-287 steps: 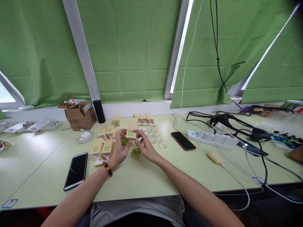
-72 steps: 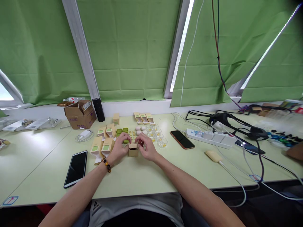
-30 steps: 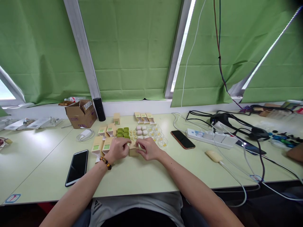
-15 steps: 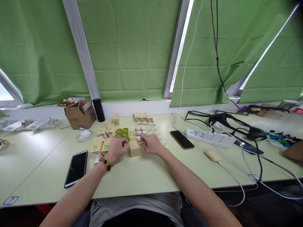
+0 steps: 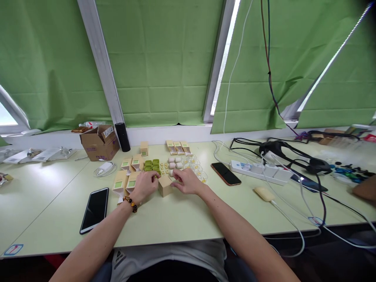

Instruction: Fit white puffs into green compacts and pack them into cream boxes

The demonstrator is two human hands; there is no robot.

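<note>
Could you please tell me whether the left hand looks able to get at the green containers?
Probably yes: the green containers sit just beyond the left hand, with nothing visible blocking the way. Its fingers are beside the small carton; whether they touch it is unclear.

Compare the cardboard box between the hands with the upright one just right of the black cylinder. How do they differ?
The front box sits between the left hand and right hand; the rear box stands apart from both. The front box's visible faces look plain; the rear box shows a green square. The front box is turned cornerwise; the rear box shows mainly one face. Both are small and light brown.
</note>
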